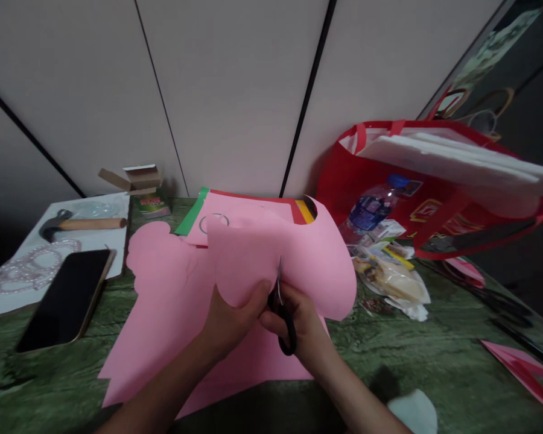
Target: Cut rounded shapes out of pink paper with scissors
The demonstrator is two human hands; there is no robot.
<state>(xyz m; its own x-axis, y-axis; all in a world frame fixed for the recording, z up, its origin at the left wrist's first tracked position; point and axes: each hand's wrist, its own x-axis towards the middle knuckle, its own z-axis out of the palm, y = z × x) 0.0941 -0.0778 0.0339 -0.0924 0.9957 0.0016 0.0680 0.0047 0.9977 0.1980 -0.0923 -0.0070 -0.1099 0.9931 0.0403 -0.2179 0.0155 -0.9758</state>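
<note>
My left hand point(233, 313) pinches the lower edge of a raised sheet of pink paper point(248, 256), thumb on the near side. In my right hand point(301, 313) is a pair of scissors point(286, 328) with black handles, fingers wrapped in the loops. The blades point up and away from me, into the pink sheet, which curls over to the right of them. Both hands are close together. Under them lie more pink sheets point(163, 313), one with a scalloped outline at its upper left. Green, red and yellow sheets show at the back edge of the stack.
On the left are a hammer point(90, 223), a bead string point(31, 265), a phone point(67, 298) and an opened small box point(149, 196). A red bag point(339, 175), a water bottle point(371, 211) and plastic packets point(396, 277) stand right. Pink scraps point(520, 367) lie far right.
</note>
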